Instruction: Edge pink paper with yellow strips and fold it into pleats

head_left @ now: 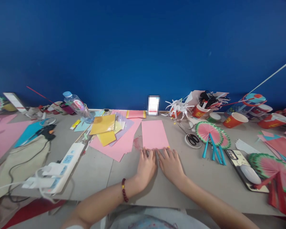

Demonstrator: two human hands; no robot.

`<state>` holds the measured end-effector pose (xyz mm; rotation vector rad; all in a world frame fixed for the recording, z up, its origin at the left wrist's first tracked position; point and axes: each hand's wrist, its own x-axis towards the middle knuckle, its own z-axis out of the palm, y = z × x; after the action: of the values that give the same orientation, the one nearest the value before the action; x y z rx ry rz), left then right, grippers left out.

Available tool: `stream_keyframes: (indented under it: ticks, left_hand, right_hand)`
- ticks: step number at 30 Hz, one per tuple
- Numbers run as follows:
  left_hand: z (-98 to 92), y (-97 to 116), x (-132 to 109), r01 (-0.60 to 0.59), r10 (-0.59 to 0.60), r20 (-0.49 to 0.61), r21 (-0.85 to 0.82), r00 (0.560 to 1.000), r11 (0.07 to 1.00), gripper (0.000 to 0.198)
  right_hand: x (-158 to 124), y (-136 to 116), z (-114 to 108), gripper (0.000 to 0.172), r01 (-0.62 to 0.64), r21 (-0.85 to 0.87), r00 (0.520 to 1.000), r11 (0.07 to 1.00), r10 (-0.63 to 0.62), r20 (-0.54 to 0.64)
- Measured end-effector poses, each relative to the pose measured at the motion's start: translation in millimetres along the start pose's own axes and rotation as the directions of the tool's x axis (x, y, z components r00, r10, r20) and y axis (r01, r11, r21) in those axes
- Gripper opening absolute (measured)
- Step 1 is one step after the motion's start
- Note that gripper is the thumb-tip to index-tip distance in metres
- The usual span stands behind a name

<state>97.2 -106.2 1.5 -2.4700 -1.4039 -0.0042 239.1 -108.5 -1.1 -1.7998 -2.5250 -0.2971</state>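
A pink paper sheet [154,133] lies flat in front of me, with a small yellow bit at its near right corner. My left hand [147,165] has its bent fingers on the left half of the sheet's near edge. Beside it, my right hand [171,165] holds the right half of that edge, its fingers slightly apart. Both hands nearly meet at the middle, and the fingertips partly cover the edge. Behind the sheet lies a pleated pink strip [135,114] with yellow ends. More pink paper [119,149] is to the left.
A phone [153,105] leans on the blue wall. Left are yellow paper packs [103,124], a bottle [77,105] and a power strip [66,168]. Right are scissors [192,139], paper fans [209,133], a cup of scraps [200,111], and a phone [240,165] under a mouse [250,174].
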Motion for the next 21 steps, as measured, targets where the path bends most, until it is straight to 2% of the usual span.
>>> stream_keyframes:
  ticks: [2, 6, 9, 14, 18, 21]
  left_hand:
    - [-1.3, -8, 3, -0.006, 0.006, -0.006, -0.021, 1.000, 1.000, 0.045]
    - [-3.3, -35, 10, -0.067, 0.070, 0.009, -0.176, 0.998, 0.982, 0.035]
    - [1.1, -43, 9, -0.106, 0.107, -0.007, -0.235, 0.994, 0.966, 0.039]
    - [15.3, -21, -1, -0.100, 0.084, -0.113, -0.144, 0.990, 0.985, 0.043]
    - [16.9, -7, -5, 0.002, -0.025, -0.100, -0.222, 0.995, 0.975, 0.047]
    - [15.6, -5, -7, 0.031, -0.050, -0.085, -0.207, 0.995, 0.978, 0.049]
  right_hand:
    - [-1, 0, 1, 0.048, -0.004, 0.000, 1.000, 1.000, 0.004, 0.002]
    - [-1, 0, 2, 0.047, -0.008, 0.002, 1.000, 1.000, 0.008, 0.002]
    - [-1, -1, 2, 0.047, -0.017, 0.010, 1.000, 1.000, 0.017, 0.000]
    - [0, -3, 1, 0.047, -0.027, 0.022, 1.000, 0.999, 0.027, 0.008]
    - [0, -3, 1, 0.048, -0.019, 0.006, 1.000, 1.000, 0.019, 0.004]
    - [0, -3, 0, 0.048, -0.018, 0.003, 1.000, 1.000, 0.018, -0.004]
